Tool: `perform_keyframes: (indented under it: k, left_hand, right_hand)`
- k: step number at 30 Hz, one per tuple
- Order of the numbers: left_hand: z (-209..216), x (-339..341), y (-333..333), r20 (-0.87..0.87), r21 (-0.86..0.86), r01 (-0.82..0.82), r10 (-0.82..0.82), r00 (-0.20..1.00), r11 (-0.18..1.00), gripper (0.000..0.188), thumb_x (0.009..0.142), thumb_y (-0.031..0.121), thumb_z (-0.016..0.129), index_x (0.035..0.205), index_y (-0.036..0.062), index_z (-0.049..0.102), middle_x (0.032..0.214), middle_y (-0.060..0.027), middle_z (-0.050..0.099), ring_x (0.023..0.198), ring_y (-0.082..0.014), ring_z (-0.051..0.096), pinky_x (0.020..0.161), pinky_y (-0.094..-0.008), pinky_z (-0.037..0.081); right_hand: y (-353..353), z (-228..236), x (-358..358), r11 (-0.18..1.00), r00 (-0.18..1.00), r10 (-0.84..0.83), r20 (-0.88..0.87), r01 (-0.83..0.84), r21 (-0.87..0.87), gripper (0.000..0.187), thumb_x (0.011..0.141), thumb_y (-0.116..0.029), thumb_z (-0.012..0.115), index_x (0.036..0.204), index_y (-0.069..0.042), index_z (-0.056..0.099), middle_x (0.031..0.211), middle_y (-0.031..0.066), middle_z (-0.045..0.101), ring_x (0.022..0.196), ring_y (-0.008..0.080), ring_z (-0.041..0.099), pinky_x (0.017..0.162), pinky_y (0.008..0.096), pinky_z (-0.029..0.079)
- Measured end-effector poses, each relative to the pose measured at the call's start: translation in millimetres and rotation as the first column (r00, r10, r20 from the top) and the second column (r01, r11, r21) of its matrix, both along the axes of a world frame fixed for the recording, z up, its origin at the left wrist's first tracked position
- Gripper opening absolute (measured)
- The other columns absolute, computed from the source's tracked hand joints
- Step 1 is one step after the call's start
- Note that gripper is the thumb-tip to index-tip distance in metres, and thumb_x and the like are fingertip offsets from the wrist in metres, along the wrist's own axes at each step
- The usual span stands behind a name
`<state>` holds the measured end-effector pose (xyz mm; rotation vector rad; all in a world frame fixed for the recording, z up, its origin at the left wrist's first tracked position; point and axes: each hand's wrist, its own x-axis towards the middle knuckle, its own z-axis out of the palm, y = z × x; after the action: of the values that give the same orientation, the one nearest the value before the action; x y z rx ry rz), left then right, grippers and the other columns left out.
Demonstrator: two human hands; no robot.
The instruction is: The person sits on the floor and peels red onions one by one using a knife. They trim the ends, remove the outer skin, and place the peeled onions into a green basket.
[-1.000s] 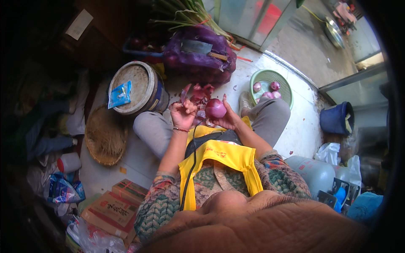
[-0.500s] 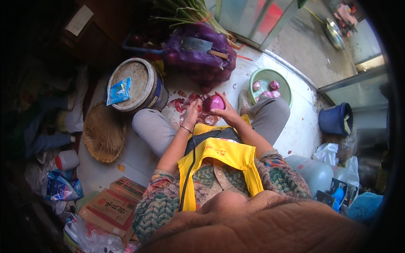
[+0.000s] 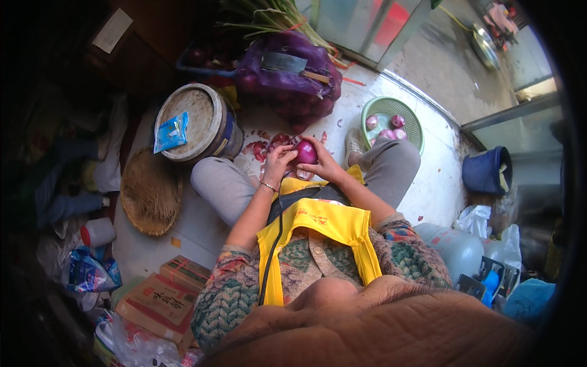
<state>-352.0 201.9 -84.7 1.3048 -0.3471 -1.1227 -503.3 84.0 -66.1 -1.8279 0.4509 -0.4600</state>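
Note:
A smooth purple-red onion (image 3: 306,152) is held up between my two hands in front of my lap. My right hand (image 3: 326,165) wraps its fingers over the top and right side. My left hand (image 3: 279,165), a bracelet at its wrist, has its fingertips pressed to the onion's left side; its palm side is hidden. Loose onion skins (image 3: 260,150) lie scattered on the floor just beyond my hands. To the right, a green plastic colander (image 3: 417,125) contains several peeled onions (image 3: 397,121).
A purple mesh sack of onions (image 3: 287,92) stands ahead, a cleaver (image 3: 284,62) lying on top. At left are a lidded bucket (image 3: 199,110) with a blue packet and a woven basket (image 3: 150,199). A blue bin (image 3: 483,173) stands right; cardboard boxes (image 3: 156,306) lie lower left.
My left hand has come in to touch the onion with its fingertips. The onion has turned in my right hand, whose fingers now curl over its top.

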Motion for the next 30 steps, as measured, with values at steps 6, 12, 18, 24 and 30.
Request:
perform_keyframes:
  k: [6,12,18,24,30]
  left_hand:
    - [-21,5,7,0.982,-0.009,-0.155,0.038,0.186,0.988,0.032,0.084,0.022,0.073,0.11,0.0032,0.066,0.103,-0.0151,0.064,0.084,-0.0294,0.064,0.074,-0.0391,0.052]
    - [31,-13,-2,0.892,0.091,-0.126,-0.024,0.452,0.988,0.02,0.085,0.023,0.072,0.087,0.0031,0.068,0.087,-0.0142,0.066,0.08,-0.0316,0.063,0.074,-0.0397,0.051]
    - [-5,-8,-1,0.792,0.059,-0.154,0.048,0.609,0.986,0.018,0.089,0.018,0.066,0.088,-0.0004,0.067,0.083,-0.0134,0.068,0.076,-0.0251,0.065,0.072,-0.0367,0.051]
    - [-28,1,7,0.615,0.117,-0.202,0.089,0.784,0.972,0.018,0.09,0.018,0.064,0.083,0.001,0.064,0.083,-0.013,0.066,0.07,-0.0233,0.064,0.066,-0.0385,0.05]
    - [-10,-6,5,0.391,0.08,-0.256,0.205,0.897,0.963,0.02,0.095,0.018,0.058,0.092,-0.0008,0.064,0.083,-0.0128,0.065,0.063,-0.0235,0.062,0.064,-0.0396,0.051]
  right_hand:
    - [11,10,9,0.974,0.998,-0.053,0.017,0.055,-0.219,0.08,0.068,-0.015,0.085,0.137,-0.007,0.044,0.13,0.0193,0.048,0.128,0.0374,0.045,0.121,0.0504,0.015]
    - [9,14,3,0.937,0.991,-0.126,-0.038,0.106,-0.332,0.077,0.07,-0.019,0.085,0.136,-0.012,0.045,0.129,0.0217,0.044,0.124,0.0402,0.044,0.109,0.0448,0.038]
    - [7,13,5,0.932,0.989,-0.144,0.016,0.141,-0.334,0.073,0.067,-0.018,0.087,0.128,-0.008,0.048,0.128,0.0212,0.044,0.121,0.0383,0.045,0.109,0.0441,0.038]
    - [7,0,2,0.972,0.973,-0.227,-0.045,0.223,-0.074,0.086,0.063,-0.023,0.092,0.131,-0.007,0.042,0.129,0.019,0.045,0.122,0.0334,0.047,0.11,0.0412,0.038]
    - [3,0,-2,0.967,0.972,-0.229,-0.044,0.233,0.1,0.092,0.062,-0.021,0.093,0.135,-0.006,0.04,0.135,0.0194,0.042,0.13,0.0337,0.044,0.114,0.0408,0.034]
